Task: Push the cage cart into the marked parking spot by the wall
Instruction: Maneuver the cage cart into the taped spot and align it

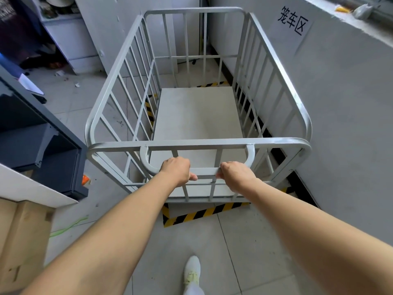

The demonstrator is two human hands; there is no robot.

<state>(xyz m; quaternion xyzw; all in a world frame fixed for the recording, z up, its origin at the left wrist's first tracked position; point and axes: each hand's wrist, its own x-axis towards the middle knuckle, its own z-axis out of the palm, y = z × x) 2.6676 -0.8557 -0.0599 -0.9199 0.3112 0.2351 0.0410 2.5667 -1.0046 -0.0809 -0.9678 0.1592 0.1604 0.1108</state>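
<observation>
A light grey cage cart (119,67) with barred sides and an empty flat deck stands in front of me, close along the white wall (344,107) on the right. My left hand (177,170) and my right hand (236,174) both grip the cart's handle bar (207,171) at its near end. Yellow-and-black striped floor tape (204,212) shows just behind the cart's near edge, along its left side and at the far end. The cart sits over most of the taped area. A paper sign (294,20) with black characters hangs on the wall above it.
A dark metal cabinet (42,141) and a cardboard box (21,241) stand at left. White cabinets (70,41) and floor clutter lie at the far left. A green cable (70,227) runs across the tiles. My white shoe (192,271) is below.
</observation>
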